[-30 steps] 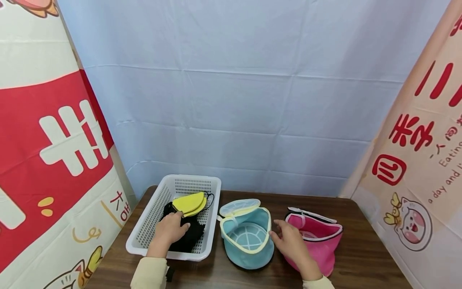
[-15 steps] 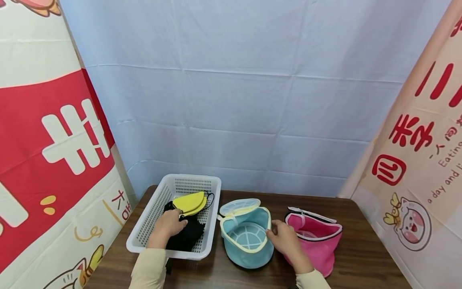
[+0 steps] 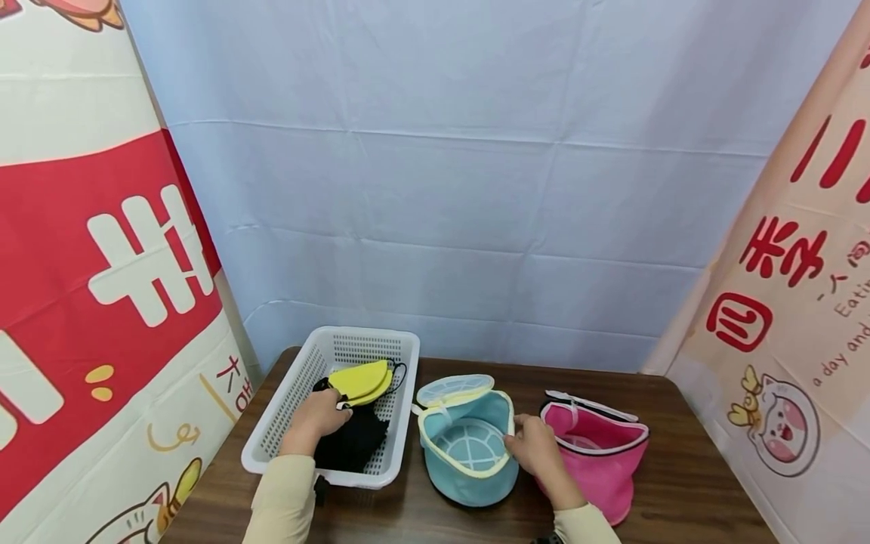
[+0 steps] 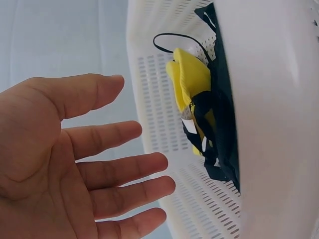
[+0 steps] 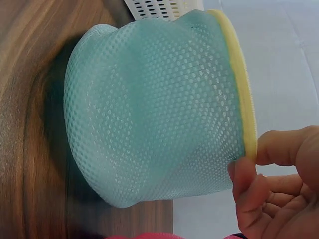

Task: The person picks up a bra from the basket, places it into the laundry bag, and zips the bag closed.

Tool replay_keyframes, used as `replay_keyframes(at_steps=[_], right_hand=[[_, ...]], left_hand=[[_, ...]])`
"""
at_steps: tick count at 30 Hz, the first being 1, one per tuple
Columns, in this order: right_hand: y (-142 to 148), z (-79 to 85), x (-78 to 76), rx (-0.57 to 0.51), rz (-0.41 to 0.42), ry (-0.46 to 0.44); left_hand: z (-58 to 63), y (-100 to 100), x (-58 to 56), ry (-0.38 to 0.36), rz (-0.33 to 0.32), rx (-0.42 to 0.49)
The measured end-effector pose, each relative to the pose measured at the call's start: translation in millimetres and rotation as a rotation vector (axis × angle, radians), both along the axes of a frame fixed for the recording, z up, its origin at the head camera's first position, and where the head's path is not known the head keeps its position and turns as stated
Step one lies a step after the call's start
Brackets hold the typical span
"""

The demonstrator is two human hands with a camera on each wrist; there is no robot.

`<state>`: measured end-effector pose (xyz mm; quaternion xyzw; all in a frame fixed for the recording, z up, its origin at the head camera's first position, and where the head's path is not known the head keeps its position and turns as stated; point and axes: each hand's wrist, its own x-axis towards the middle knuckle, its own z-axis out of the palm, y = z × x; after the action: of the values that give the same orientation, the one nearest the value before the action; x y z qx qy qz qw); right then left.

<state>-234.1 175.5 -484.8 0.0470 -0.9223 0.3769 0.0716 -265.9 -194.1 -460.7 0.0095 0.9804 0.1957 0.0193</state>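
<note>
My left hand [image 3: 316, 415] hovers over the white plastic basket [image 3: 253, 442] with its fingers spread and fairly straight. Nothing shows in its palm [image 4: 40, 169] in the left wrist view. Under and beyond it lie black clothing [image 3: 355, 444] and a folded yellow, cup-shaped piece [image 3: 358, 380] with thin black straps. A light-blue mesh laundry bag [image 3: 470, 483] stands upright to the right of the basket, its round lid flipped back. My right hand [image 3: 535, 451] pinches the yellow zip edge [image 5: 243, 107] of this bag between thumb and fingers.
A pink mesh laundry bag [image 3: 601, 480] stands with its mouth open, just right of my right hand. All of this is on a dark wooden table [image 3: 686, 483]. A pale blue cloth [image 3: 448, 196] hangs behind, with printed cloths at both sides.
My right hand has moved left from beside the light-blue mesh laundry bag and now pinches its rim. My left hand has shifted slightly farther into the basket.
</note>
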Motion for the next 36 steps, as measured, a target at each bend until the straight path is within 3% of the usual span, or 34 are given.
replay_keyframes(at_steps=[7,14,20,27,36], right_hand=[[-3.9,1.0,-2.2,0.002,-0.043,-0.051],[-3.2,-2.4,-1.6,-0.039,-0.043,-0.047],[-3.8,-4.9,-2.8,-0.080,-0.043,-0.047],[-2.4,-8.3,-6.1,-0.080,-0.040,-0.053],[-3.0,-7.6,-6.2,-0.073,-0.033,-0.062]], left_hand=[[-2.3,-1.3,-10.9,-0.042,0.024,-0.006],[-11.4,-0.2,-20.6,-0.001,0.064,-0.024],[-16.1,-0.1,-26.5,-0.009,0.113,-0.023],[-19.0,-4.6,-32.2,-0.010,0.138,0.033],[-12.5,-17.6,-32.0,-0.099,0.157,0.081]])
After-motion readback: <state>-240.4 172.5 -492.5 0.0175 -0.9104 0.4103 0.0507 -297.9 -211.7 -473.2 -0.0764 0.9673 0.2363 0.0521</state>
